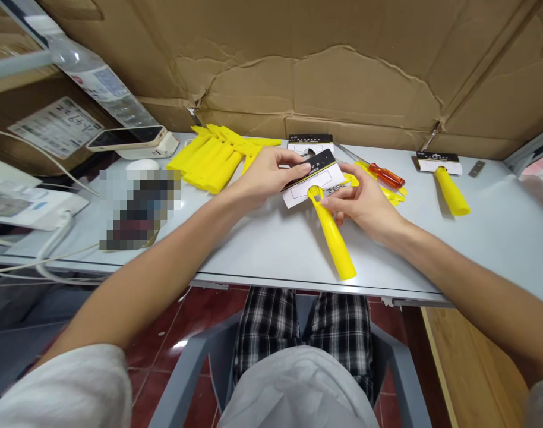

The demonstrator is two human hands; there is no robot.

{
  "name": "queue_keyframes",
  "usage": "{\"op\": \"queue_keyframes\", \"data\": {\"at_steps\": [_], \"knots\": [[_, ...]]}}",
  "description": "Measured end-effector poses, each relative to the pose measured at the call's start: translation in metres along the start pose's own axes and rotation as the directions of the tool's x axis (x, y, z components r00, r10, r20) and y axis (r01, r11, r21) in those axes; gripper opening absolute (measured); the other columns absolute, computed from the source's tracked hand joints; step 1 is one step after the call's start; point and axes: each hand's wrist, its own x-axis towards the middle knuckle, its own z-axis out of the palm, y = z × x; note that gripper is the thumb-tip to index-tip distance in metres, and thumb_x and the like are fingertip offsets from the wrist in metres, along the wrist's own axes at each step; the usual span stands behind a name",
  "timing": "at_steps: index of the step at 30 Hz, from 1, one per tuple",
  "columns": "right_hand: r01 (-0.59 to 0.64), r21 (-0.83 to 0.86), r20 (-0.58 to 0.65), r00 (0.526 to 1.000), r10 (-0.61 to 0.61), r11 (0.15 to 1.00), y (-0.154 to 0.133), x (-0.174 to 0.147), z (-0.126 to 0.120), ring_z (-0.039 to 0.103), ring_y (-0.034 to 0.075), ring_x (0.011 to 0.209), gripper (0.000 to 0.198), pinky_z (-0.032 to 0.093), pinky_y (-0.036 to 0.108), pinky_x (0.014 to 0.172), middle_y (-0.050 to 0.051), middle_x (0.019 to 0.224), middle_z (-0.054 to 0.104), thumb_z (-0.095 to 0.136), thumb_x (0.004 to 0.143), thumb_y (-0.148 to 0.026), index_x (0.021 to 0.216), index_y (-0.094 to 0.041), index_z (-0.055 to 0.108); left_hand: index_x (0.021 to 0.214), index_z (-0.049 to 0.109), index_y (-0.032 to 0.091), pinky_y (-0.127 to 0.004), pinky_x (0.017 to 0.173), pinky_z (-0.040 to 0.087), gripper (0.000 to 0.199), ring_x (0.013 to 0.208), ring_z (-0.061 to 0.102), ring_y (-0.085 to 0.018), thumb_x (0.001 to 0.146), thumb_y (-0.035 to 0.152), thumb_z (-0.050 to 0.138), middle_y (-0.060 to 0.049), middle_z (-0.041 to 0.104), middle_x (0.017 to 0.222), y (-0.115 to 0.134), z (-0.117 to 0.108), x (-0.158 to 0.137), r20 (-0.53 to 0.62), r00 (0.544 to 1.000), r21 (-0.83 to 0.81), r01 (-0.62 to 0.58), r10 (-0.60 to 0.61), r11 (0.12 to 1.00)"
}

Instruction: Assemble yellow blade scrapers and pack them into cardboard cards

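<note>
In front of me is a yellow-handled scraper, its head covered by a black-and-white card. My left hand pinches the card's upper left side between thumb and fingers. Close to where the handle meets the card, my right hand is closed, with thumb and fingers around a small grey metal plate. The fingers hide part of that plate. Farther right lies another carded yellow scraper, beside a small metal piece.
A pile of yellow handles lies behind my left hand. A red-handled screwdriver and another card lie behind my hands. Phone, bottle and white cables occupy the left. Cardboard walls the back.
</note>
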Motion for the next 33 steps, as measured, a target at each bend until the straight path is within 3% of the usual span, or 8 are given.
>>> {"op": "queue_keyframes", "data": {"at_steps": [4,8,13,19,24,26,29,33], "knots": [[-0.001,-0.056,-0.032,0.999,-0.001,0.998,-0.001,0.004,-0.005,0.066,0.012,0.074,0.075,0.054,0.022,0.055,0.005,0.095,0.071,0.087,0.081,-0.032,0.145,-0.020,0.050,0.089,0.078,0.018,-0.030,0.064,0.046,0.022,0.075,0.060,-0.016,0.091,0.040,0.080,-0.006,0.073,0.088,-0.002,-0.004,0.003,-0.034,0.999,0.051,-0.006,0.008,0.999],[0.032,-0.012,-0.115,0.993,-0.033,0.999,-0.001,0.013,-0.012,0.067,0.012,0.079,0.063,0.052,0.022,0.052,0.008,0.109,0.068,0.081,0.090,-0.048,0.141,-0.021,0.057,0.088,0.079,0.017,-0.031,0.067,0.045,0.028,0.075,0.057,-0.016,0.093,0.044,0.078,-0.005,0.072,0.086,0.004,-0.003,-0.001,0.122,0.992,0.099,-0.050,0.038,0.994],[0.001,0.017,-0.133,0.991,0.001,1.000,-0.003,0.018,-0.016,0.051,0.006,0.062,0.043,0.044,0.023,0.047,0.005,0.087,0.061,0.087,0.083,-0.037,0.111,-0.013,0.065,0.088,0.081,0.016,-0.033,0.075,0.049,0.027,0.080,0.061,-0.017,0.090,0.043,0.081,-0.006,0.076,0.088,0.012,0.008,-0.009,0.187,0.982,0.122,-0.050,0.026,0.991],[0.019,0.027,-0.178,0.984,-0.013,0.999,-0.002,0.021,-0.021,0.046,0.005,0.059,0.039,0.048,0.026,0.053,0.003,0.083,0.062,0.087,0.080,-0.030,0.107,-0.015,0.062,0.101,0.084,0.017,-0.035,0.082,0.053,0.019,0.086,0.068,-0.020,0.088,0.030,0.082,-0.007,0.079,0.096,0.020,-0.003,-0.006,0.148,0.989,0.119,-0.007,-0.011,0.993],[-0.006,-0.133,-0.187,0.982,-0.020,0.991,0.003,0.026,-0.031,0.053,0.008,0.062,0.049,0.047,0.028,0.051,0.007,0.096,0.069,0.089,0.079,-0.039,0.114,-0.016,0.065,0.118,0.080,0.018,-0.036,0.083,0.056,0.039,0.090,0.072,-0.021,0.080,0.022,0.088,-0.009,0.080,0.102,0.014,-0.019,-0.001,0.210,0.978,0.098,-0.025,0.004,0.995],[0.021,-0.316,-0.175,0.981,-0.080,0.949,0.005,0.028,-0.035,0.056,0.010,0.063,0.058,0.044,0.028,0.051,0.008,0.100,0.071,0.088,0.080,-0.043,0.126,-0.017,0.066,0.113,0.079,0.018,-0.037,0.083,0.056,0.034,0.091,0.073,-0.021,0.081,0.025,0.086,-0.009,0.080,0.102,0.006,-0.016,0.000,0.216,0.975,0.141,-0.087,0.055,0.986],[0.096,-0.594,-0.145,0.964,-0.223,0.799,0.009,0.029,-0.040,0.063,0.014,0.076,0.057,0.049,0.029,0.066,0.007,0.100,0.073,0.080,0.089,-0.042,0.139,-0.019,0.065,0.106,0.080,0.017,-0.036,0.081,0.053,0.023,0.086,0.070,-0.020,0.084,0.026,0.080,-0.009,0.081,0.100,-0.004,-0.005,0.000,0.167,0.976,0.308,-0.184,0.138,0.933],[0.085,-0.780,-0.081,0.969,-0.235,0.619,0.008,0.027,-0.043,0.066,0.017,0.088,0.040,0.050,0.035,0.090,0.006,0.098,0.075,0.073,0.094,-0.037,0.129,-0.019,0.069,0.093,0.082,0.019,-0.034,0.079,0.048,0.012,0.077,0.065,-0.018,0.085,0.021,0.074,-0.004,0.078,0.084,-0.002,0.000,-0.003,0.207,0.958,0.475,-0.275,0.197,0.836]]}}
